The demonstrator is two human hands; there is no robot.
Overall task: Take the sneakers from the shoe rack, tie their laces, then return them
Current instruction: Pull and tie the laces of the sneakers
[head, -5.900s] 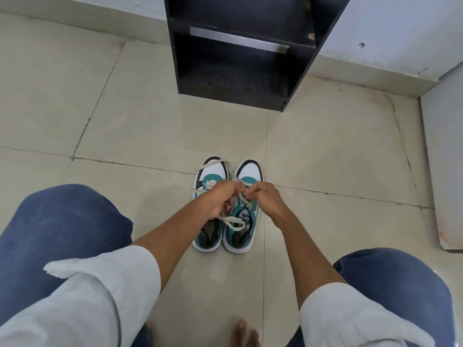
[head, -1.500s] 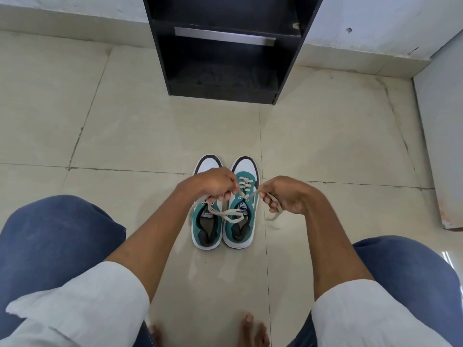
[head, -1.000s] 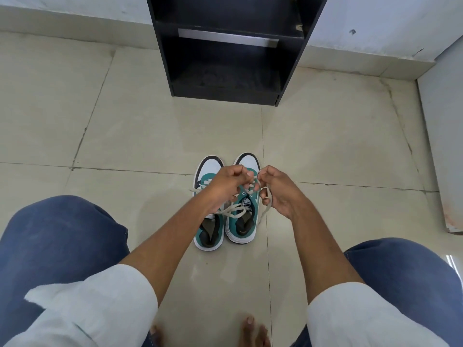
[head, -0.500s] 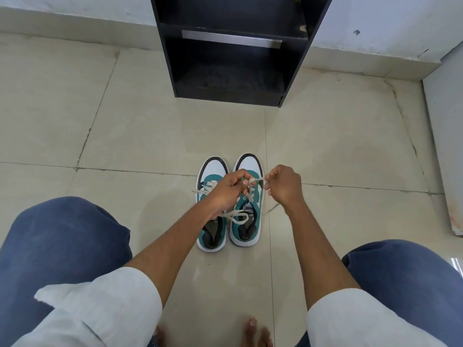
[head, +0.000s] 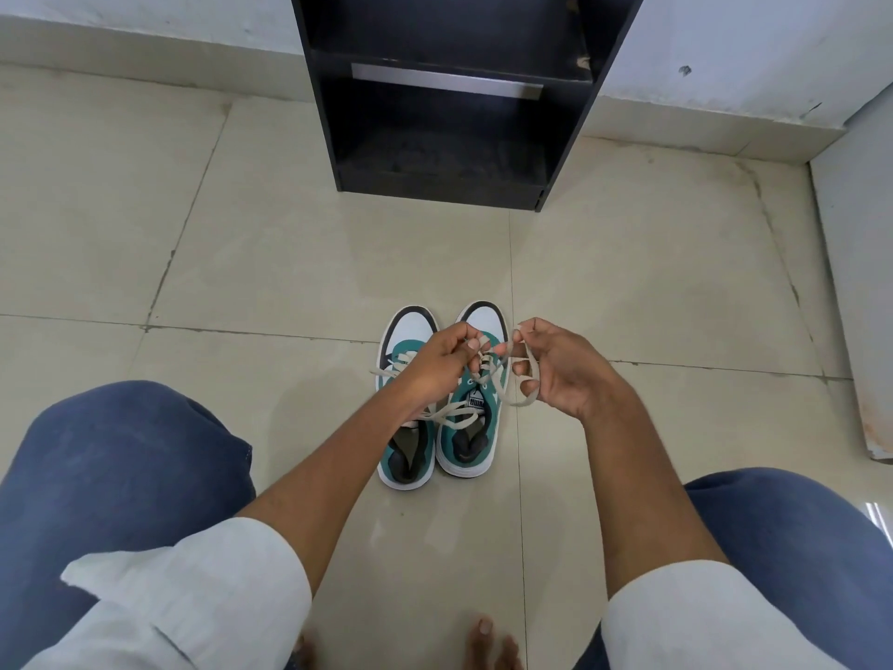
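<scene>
teal, white and black sneakers point(head: 437, 408) stand side by side on the beige tiled floor point(head: 241, 263), open tile on every side, well short of the black wooden shoe rack point(head: 444, 104). left hand point(head: 442, 362) pinches the cream lace point(head: 488, 379); right hand point(head: 563, 367), now further right than half a second ago, holds a loop. tongue label unreadable.
</scene>
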